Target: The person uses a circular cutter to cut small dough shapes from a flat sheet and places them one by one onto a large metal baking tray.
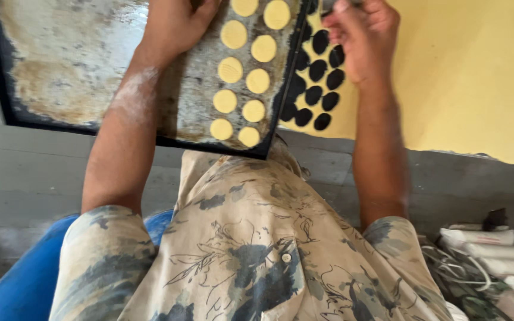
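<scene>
A dark, worn baking tray [72, 59] fills the upper left. Two rows of several round yellow dough discs [242, 77] lie along its right side. My left hand [174, 27] rests palm down on the tray just left of the top discs, its fingertips cut off by the frame edge. The forearm is dusted with flour. To the right lies a rolled yellow dough sheet [465, 71] with several round holes [319, 71] cut out near the tray. My right hand [361, 38] hovers over those holes, fingers curled around a small grey metal cutter [330, 5] that barely shows.
A grey concrete ledge [31, 178] runs under the tray and dough. My patterned shirt [257, 249] fills the lower middle, with something blue [25, 279] at the lower left. White rolled bundles and cords [495, 255] lie at the lower right.
</scene>
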